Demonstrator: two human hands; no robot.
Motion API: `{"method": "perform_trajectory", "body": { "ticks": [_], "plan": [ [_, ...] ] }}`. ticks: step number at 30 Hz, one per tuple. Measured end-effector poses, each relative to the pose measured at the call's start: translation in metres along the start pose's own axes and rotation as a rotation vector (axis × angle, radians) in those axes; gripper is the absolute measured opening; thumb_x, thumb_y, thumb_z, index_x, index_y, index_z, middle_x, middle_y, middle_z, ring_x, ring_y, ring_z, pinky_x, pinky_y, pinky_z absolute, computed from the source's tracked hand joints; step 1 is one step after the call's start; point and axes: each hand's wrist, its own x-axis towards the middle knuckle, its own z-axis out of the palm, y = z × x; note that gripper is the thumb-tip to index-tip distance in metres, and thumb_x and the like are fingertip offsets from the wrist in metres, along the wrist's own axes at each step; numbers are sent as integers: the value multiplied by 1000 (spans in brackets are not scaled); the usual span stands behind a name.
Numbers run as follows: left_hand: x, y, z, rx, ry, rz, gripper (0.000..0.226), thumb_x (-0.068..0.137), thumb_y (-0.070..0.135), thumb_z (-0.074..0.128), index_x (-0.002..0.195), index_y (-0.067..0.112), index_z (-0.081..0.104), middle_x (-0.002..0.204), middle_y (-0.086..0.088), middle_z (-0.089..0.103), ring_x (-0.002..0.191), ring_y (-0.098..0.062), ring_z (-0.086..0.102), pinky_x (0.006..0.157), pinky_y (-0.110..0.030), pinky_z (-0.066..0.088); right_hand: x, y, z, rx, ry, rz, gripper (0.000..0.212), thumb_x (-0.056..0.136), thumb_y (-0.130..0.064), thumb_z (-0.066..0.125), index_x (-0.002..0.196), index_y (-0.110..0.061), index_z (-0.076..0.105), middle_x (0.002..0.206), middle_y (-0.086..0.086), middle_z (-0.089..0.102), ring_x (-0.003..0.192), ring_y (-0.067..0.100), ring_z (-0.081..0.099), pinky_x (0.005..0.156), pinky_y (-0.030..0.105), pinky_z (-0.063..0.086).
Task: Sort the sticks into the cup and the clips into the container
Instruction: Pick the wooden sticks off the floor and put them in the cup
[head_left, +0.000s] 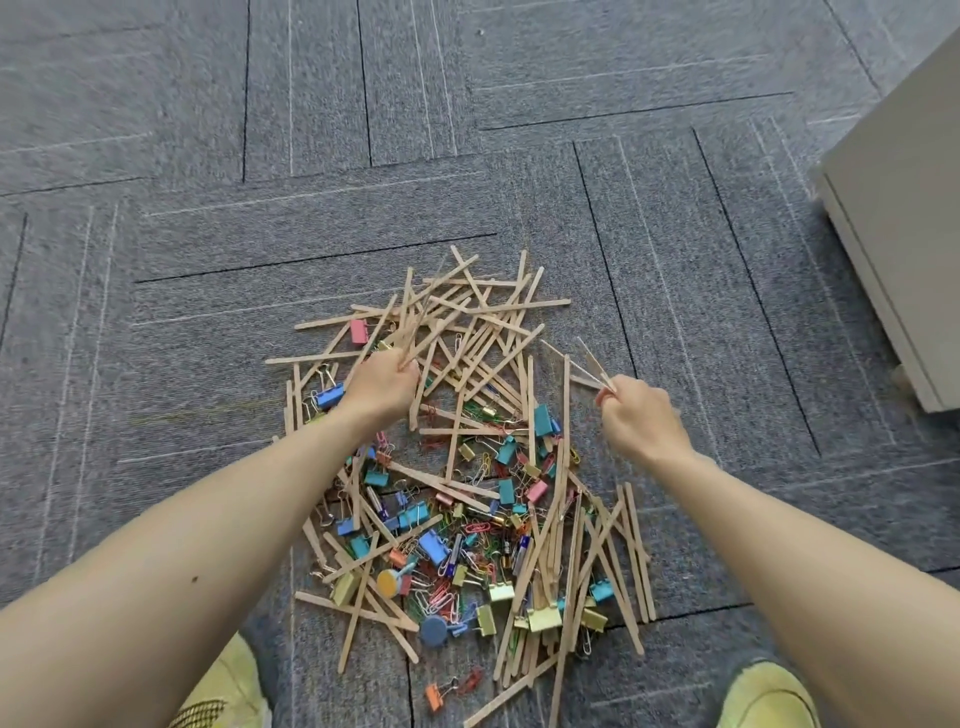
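Observation:
A heap of thin wooden sticks (483, 332) lies on the grey carpet, mixed with coloured binder clips (434, 545) and paper clips (441, 597). My left hand (382, 382) is closed around a bundle of sticks that fans up and away from the fist over the far part of the heap. At the heap's right edge, my right hand (636, 415) pinches a few sticks (587, 364) between thumb and fingertips, lifted off the floor. No cup or container is in view.
A pale cabinet (898, 208) stands at the right edge on the carpet (260, 104). My two yellow-green shoes show at the bottom left (228, 691) and bottom right (769, 696). An orange binder clip (435, 695) lies apart near the bottom.

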Motion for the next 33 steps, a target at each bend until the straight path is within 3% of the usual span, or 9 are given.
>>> {"method": "perform_trajectory", "body": {
  "ticks": [3,6,11,14,19,22,25,30,33],
  "plan": [
    [13,4,-5,25,13,26,25,105,22,38,114,7,56,76,-3,55,53,-12,40,49,-26,34,8,3,1,-92,9,-20,18,97,-18,45,81,-15,50,82,6,59,62,18,52,63,39,49],
    [25,12,-10,112,67,32,22,105,19,37,91,11,53,83,-8,55,57,-12,42,47,-23,35,12,2,0,-167,52,-35,16,93,-31,57,87,-17,50,98,4,51,65,16,56,56,29,45],
    [47,15,-11,272,203,49,8,99,12,46,92,10,48,106,-10,51,84,-18,48,70,-27,38,14,1,0,-259,72,-16,78,71,-83,56,115,-21,39,111,5,36,73,19,56,60,34,55],
    [58,13,-11,315,269,32,3,98,13,49,101,14,47,113,-7,43,81,-18,53,57,-22,36,15,-5,3,-277,44,21,99,60,-95,47,121,-18,38,117,9,40,80,21,52,58,29,44],
    [69,17,-15,455,209,18,55,90,40,65,132,18,37,136,-14,36,79,-14,54,54,-28,45,10,-26,30,-249,13,75,113,53,-97,49,128,-13,35,125,13,41,100,25,52,75,36,51],
    [68,23,-20,560,110,-4,100,63,68,75,138,16,33,143,-14,33,92,-19,50,62,-28,41,6,-37,38,-275,4,69,86,70,-81,58,119,-13,37,113,8,46,95,21,52,74,34,51],
    [70,22,-24,720,52,3,107,55,72,76,134,12,36,132,-10,44,103,-23,56,75,-33,50,5,-41,31,-238,19,6,40,89,-53,59,98,-16,47,92,-2,52,83,18,55,70,32,52],
    [72,22,-28,766,-75,66,47,78,60,69,87,16,59,86,1,65,75,-16,62,68,-31,52,11,-36,27,-225,-8,-3,16,89,-28,59,81,-17,51,76,-3,58,72,17,60,68,36,56],
    [72,19,-27,725,-117,84,22,89,39,64,80,18,64,78,0,69,70,-16,67,68,-32,57,12,-41,28,-232,-61,13,12,90,-25,57,85,-15,56,75,-1,60,67,15,59,57,31,51]
  ]
}}
